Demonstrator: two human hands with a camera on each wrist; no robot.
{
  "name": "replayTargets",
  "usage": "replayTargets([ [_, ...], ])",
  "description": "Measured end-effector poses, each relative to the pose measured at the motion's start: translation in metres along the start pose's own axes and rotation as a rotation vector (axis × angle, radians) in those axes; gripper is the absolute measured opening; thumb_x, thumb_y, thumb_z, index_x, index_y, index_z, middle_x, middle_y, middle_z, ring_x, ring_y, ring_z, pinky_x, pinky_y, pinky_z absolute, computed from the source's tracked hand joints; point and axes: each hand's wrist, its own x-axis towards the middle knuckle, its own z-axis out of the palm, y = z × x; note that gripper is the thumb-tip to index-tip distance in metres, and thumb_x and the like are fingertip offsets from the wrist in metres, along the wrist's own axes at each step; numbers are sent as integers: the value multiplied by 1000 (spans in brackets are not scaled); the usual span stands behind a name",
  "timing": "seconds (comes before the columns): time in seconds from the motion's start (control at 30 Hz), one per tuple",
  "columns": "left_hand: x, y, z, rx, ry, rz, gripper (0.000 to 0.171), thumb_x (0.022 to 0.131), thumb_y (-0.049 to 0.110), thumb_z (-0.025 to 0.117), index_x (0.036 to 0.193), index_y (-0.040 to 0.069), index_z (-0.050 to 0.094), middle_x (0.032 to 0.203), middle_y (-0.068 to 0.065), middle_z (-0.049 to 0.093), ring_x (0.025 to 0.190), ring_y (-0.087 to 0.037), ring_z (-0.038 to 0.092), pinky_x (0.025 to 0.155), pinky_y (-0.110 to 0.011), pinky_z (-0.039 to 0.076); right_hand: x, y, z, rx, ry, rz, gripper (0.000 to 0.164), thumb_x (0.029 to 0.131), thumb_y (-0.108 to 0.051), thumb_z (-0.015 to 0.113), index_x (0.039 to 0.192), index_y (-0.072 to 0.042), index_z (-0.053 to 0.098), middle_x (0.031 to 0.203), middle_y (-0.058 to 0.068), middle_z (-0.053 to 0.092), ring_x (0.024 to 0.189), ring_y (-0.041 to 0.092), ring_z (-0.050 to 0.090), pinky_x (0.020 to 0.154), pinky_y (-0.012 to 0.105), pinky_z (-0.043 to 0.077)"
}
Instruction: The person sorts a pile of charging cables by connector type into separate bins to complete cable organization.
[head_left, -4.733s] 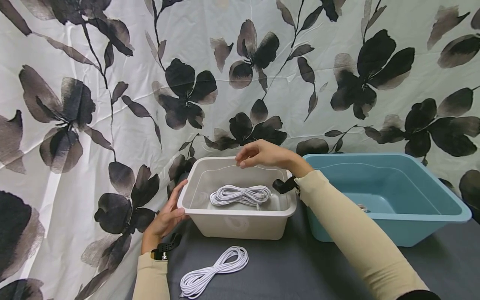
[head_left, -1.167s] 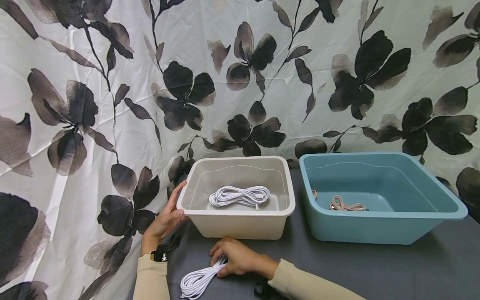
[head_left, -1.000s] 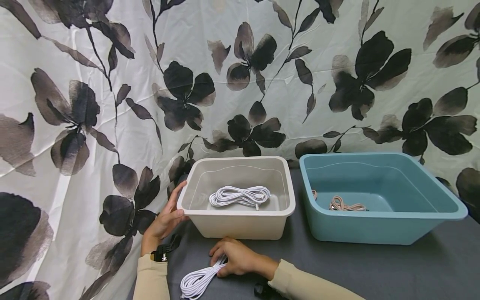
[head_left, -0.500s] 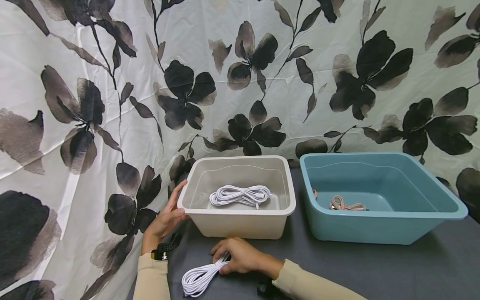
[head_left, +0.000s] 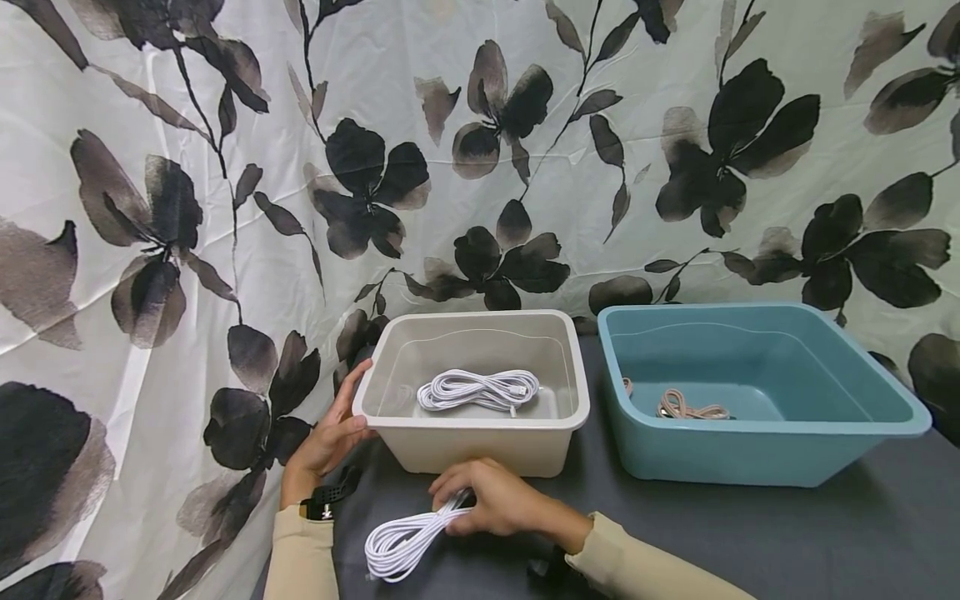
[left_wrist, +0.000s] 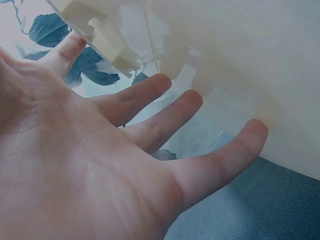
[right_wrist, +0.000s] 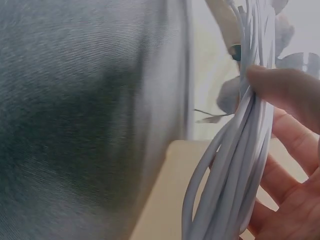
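Note:
In the head view my right hand [head_left: 501, 502] pinches a coiled white cable [head_left: 405, 543] near its middle, in front of the beige bin [head_left: 480, 450]. The right wrist view has the thumb pressed across the bundled white cable [right_wrist: 230, 170], with the fingers behind it. My left hand [head_left: 327, 448] rests against the bin's left end. Seen from the left wrist, straight, spread fingers [left_wrist: 165, 125] touch the bin's outer wall [left_wrist: 280, 75]. Another coiled white cable [head_left: 476, 390] lies on the bin's floor.
Right of the beige bin stands a larger teal bin [head_left: 765, 457]. A pinkish coiled cable [head_left: 690, 406] lies inside, partly hidden by its front rim. Dark grey cloth [head_left: 750, 533] covers the table. A floral curtain [head_left: 420, 50] hangs behind.
My right hand has gone from above the beige bin to the cable in front and gripped it. Over the last half second hand and cable shift slightly up and right. The left hand stays put.

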Motion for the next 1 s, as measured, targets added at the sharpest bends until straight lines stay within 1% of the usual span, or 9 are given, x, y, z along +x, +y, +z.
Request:
replayTargets([
  [0.13, -2, -1, -1, 11, -1, 4, 88, 99, 16, 56, 165, 28, 0, 166, -20, -4, 134, -17, 47, 99, -48, 50, -2, -9, -8, -11, -12, 8, 22, 79, -18, 85, 99, -25, 79, 120, -9, 74, 113, 2, 65, 94, 19, 47],
  [0.27, -3, -1, 0, 18, -3, 5, 87, 99, 16, 56, 165, 29, 0, 166, -21, -2, 134, -18, 48, 98, -49, 50, -3, -18, -18, -9, -19, -4, 23, 79, -19, 86, 100, -26, 79, 118, -14, 74, 111, -1, 64, 95, 18, 46],
  [0.43, -4, -1, 2, 25, 1, 7, 88, 99, 16, 56, 165, 28, 0, 166, -23, -1, 133, -20, 48, 98, -48, 50, -3, -31, -33, 25, -15, -41, 25, 80, -17, 85, 103, -23, 79, 116, -12, 75, 109, -2, 63, 94, 18, 47],
  [0.63, -5, 0, 4, 29, 6, 1, 89, 99, 18, 58, 165, 27, -1, 167, -19, -2, 135, -20, 47, 100, -50, 48, -4, -43, -51, 61, -1, -76, 28, 79, -15, 86, 105, -22, 80, 112, -14, 74, 105, -5, 63, 91, 18, 48],
  [0.8, -6, 0, 4, 27, 5, -2, 89, 99, 18, 58, 165, 28, -1, 167, -18, -1, 134, -19, 48, 100, -50, 49, -6, -52, -66, 123, 7, -77, 28, 79, -12, 86, 105, -21, 79, 109, -14, 74, 101, -5, 62, 90, 19, 50],
  [1.0, -7, 1, 6, 19, -4, 13, 87, 100, 17, 56, 165, 28, -1, 164, -25, 0, 132, -23, 50, 99, -46, 51, -4, -61, -88, 197, 22, -66, 26, 79, -10, 87, 102, -20, 79, 107, -10, 75, 101, -2, 64, 92, 22, 51],
])
